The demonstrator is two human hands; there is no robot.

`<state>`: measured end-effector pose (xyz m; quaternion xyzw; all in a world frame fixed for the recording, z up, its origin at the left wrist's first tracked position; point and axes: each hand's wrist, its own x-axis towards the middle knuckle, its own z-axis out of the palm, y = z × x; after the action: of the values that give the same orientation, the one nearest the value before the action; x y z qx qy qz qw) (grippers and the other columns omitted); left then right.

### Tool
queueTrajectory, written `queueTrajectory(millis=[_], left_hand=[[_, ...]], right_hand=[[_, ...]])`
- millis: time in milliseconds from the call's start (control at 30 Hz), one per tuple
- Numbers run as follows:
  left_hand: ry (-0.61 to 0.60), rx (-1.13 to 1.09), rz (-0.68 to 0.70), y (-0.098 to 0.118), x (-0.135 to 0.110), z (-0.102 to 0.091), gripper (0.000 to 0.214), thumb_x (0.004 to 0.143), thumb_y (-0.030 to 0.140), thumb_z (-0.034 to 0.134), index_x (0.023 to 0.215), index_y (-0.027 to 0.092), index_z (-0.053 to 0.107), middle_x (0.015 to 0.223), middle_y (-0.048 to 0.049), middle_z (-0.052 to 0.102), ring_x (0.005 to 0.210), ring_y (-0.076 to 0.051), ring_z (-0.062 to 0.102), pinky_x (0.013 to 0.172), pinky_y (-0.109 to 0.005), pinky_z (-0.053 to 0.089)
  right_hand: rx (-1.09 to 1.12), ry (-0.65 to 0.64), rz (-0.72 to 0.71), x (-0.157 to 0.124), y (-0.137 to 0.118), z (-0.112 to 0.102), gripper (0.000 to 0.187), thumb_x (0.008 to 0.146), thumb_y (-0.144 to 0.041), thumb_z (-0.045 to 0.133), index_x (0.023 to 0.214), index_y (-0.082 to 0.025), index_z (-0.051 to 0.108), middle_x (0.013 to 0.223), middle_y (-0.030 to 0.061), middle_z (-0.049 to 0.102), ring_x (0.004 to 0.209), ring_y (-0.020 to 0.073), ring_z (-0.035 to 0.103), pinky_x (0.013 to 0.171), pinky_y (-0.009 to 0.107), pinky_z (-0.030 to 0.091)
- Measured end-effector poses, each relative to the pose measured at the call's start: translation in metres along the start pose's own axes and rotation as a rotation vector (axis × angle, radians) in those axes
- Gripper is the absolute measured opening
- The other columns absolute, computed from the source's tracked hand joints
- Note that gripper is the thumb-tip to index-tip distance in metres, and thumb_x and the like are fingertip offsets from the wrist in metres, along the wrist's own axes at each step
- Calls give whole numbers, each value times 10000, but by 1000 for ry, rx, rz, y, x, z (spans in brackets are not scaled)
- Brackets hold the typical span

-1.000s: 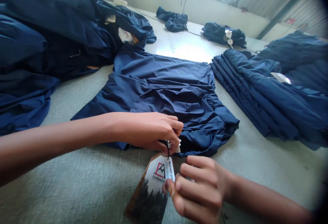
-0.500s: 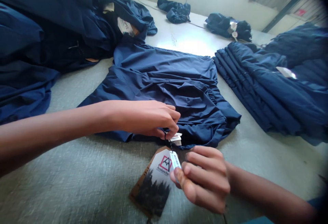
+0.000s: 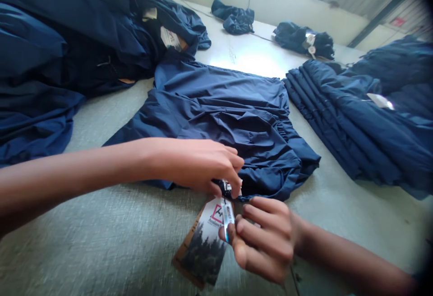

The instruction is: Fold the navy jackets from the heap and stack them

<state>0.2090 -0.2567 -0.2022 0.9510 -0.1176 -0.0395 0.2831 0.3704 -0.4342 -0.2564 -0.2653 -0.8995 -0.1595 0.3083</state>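
A navy blue garment (image 3: pixel 219 115) lies folded on the table in front of me. Over its near edge, my left hand (image 3: pixel 206 165) is closed, with bent thumb and forefinger at the black tag cord (image 3: pixel 224 201) beside a white sewn label (image 3: pixel 239 188). My right hand (image 3: pixel 265 239) pinches a narrow white swing tag (image 3: pixel 228 217) with printed lettering between thumb and fingers. Behind that tag hangs a larger paper hang tag (image 3: pixel 204 251), printed with a red and black logo and dark trees, with brown card beneath it. My fingers partly hide the cord and the label.
A large heap of navy garments (image 3: pixel 37 57) rises on the left, one showing a paper tag (image 3: pixel 170 39). On the right lies a stack of folded navy garments (image 3: pixel 345 106). Two smaller bundles (image 3: pixel 237 18) (image 3: pixel 301 39) rest at the back of the grey table (image 3: pixel 111 233).
My left thumb and forefinger have moved slightly down and right along the cord, nearer the narrow tag. My right hand has shifted a little left, turning that tag more upright.
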Motion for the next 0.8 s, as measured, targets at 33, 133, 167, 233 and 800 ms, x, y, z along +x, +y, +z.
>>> queueTrajectory(millis=[33,133,167,233,800], left_hand=[[-8,46,23,2,2,2,147,909,163,765,996,278,788,957,-34,694,918,-201,608,851,-304,449],[-17,99,72,3,8,8,93,920,150,754,905,240,766,936,-28,681,875,-189,594,841,-312,451],[-12,81,80,2,9,9,93,930,153,744,904,240,765,935,-25,686,870,-184,601,850,-310,455],[-6,12,78,-1,9,9,106,957,163,719,939,252,772,942,-19,707,878,-174,628,887,-299,465],[288,314,-131,4,-25,23,424,1008,250,663,1418,202,568,1383,-130,628,1273,-252,603,1076,-349,459]], right_hand=[[8,10,-3,1,0,1,307,824,-212,677,608,-241,460,569,-42,418,503,124,379,455,335,209],[15,11,2,3,-2,3,283,801,-179,657,605,-237,461,554,-48,379,489,121,346,457,335,166],[17,-12,9,3,-2,5,268,807,-173,647,614,-236,472,558,-46,395,490,123,356,457,333,179],[30,-82,30,3,-3,9,239,831,-172,631,641,-234,499,581,-41,456,510,131,406,466,326,248],[-50,-326,32,-25,-34,8,400,1033,-467,611,1273,-161,705,1363,91,708,1261,247,629,956,339,565]])
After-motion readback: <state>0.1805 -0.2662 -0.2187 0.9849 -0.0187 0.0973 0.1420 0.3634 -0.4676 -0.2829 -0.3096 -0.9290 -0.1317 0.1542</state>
